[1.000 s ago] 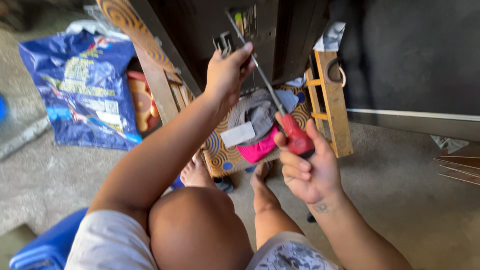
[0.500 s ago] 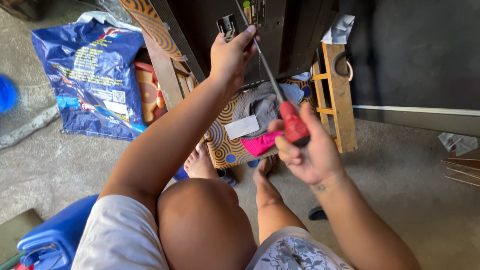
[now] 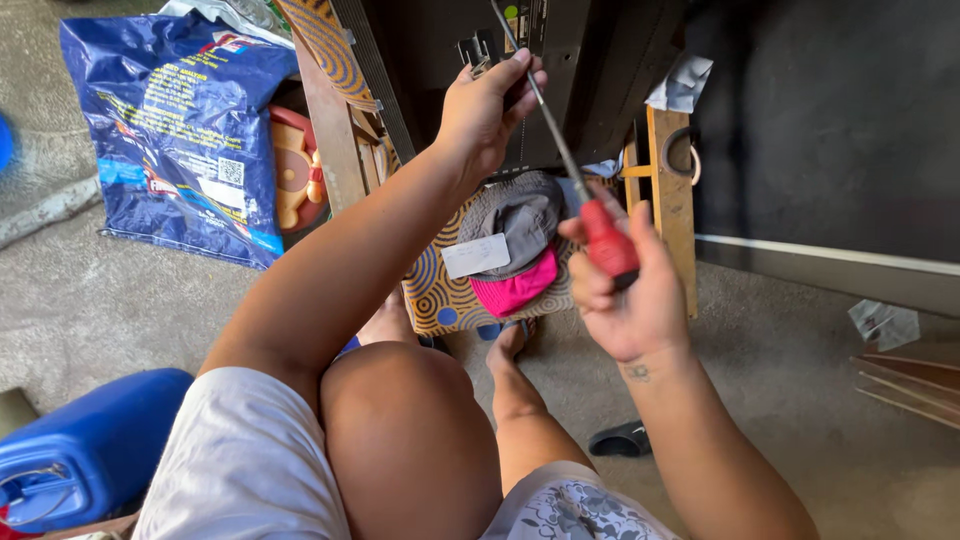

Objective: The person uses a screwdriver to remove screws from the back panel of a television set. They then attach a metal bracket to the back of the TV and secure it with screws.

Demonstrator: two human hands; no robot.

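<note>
Where the rough grey concrete floor (image 3: 80,300) spreads from nine o'clock round to four, a dark wall (image 3: 830,120) fills the two o'clock corner. At twelve stands a big black appliance casing (image 3: 600,70), tilted against a wooden frame (image 3: 672,190). A blue printed sack (image 3: 170,110) lies at ten, a blue plastic jug (image 3: 85,450) at eight (partly cut off). Below the casing sits patterned cloth (image 3: 440,290) with a grey and pink cap (image 3: 515,240). The left hand (image 3: 485,110) grips the casing's lower edge. The right hand (image 3: 625,290) is closed round the red-handled screwdriver (image 3: 590,215), its shaft angled up to twelve.
</note>
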